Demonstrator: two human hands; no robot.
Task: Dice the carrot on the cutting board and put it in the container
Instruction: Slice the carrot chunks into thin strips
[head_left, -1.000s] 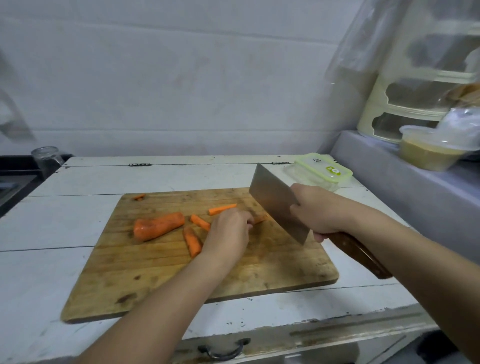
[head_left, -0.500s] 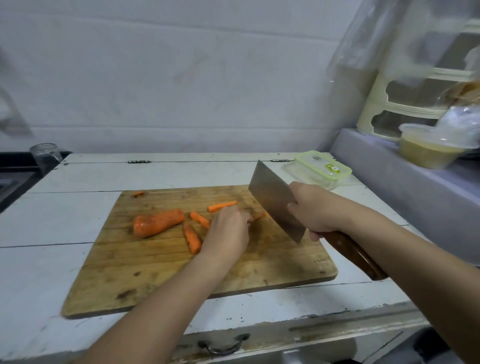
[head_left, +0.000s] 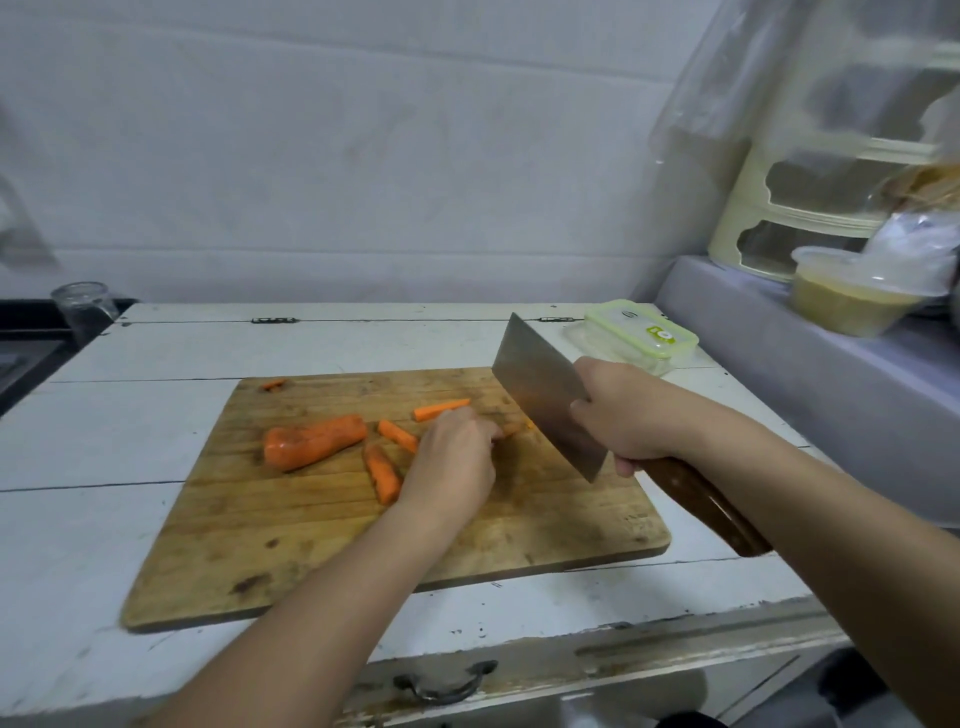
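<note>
Rectangular wooden cutting board (head_left: 291, 551); lies flat on a white painted wooden table (head_left: 104, 431). Large orange carrot chunk (head_left: 311, 441); on the board's left-centre, well left of both hands. Three orange carrot sticks: one (head_left: 440, 409) just beyond the left hand's knuckles, one (head_left: 397, 435) and one (head_left: 383, 474) just left of that hand. Small orange scrap (head_left: 272, 385); near the board's far left corner. Left hand (head_left: 452, 460); palm down, fingers curled narrow, pinning a thin carrot strip (head_left: 511, 429) mostly hidden beneath the fingertips. Right hand (head_left: 621, 413); closed round the dark wooden handle of a broad steel cleaver (head_left: 545, 400), blade tilted, lower edge at the strip's right end. Clear rectangular plastic container with green-rimmed lid (head_left: 641, 335); lid on, on the table beyond the right hand.
</note>
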